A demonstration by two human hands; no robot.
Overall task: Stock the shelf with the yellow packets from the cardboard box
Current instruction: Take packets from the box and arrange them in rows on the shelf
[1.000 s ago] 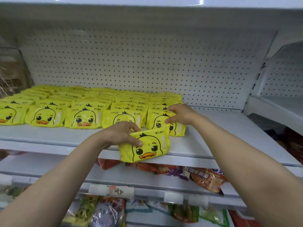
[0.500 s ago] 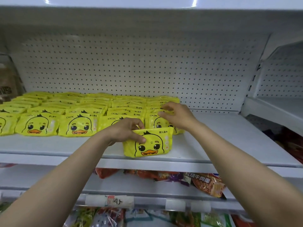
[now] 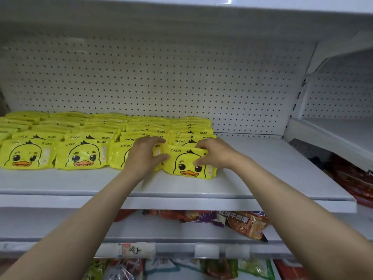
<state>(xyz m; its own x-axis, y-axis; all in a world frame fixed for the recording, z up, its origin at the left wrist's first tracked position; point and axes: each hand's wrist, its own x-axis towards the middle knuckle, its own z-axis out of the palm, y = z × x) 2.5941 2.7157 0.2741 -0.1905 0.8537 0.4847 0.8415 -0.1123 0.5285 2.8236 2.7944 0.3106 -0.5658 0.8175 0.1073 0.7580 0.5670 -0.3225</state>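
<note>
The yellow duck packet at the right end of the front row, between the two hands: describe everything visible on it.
The yellow duck packet is a glossy, soft plastic pouch printed with a cartoon duck face, orange beak and "ckak" lettering. It stands on its long edge, leaning back on the packets behind, at the right end of the front row on the white shelf. The left hand touches its left edge; the right hand grips its top right.

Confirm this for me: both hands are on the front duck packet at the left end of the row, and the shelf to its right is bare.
Not quite. In the head view both hands, left and right, are on the front duck packet at the right end of the row, not the left. The shelf to its right is bare, as you said.
</note>
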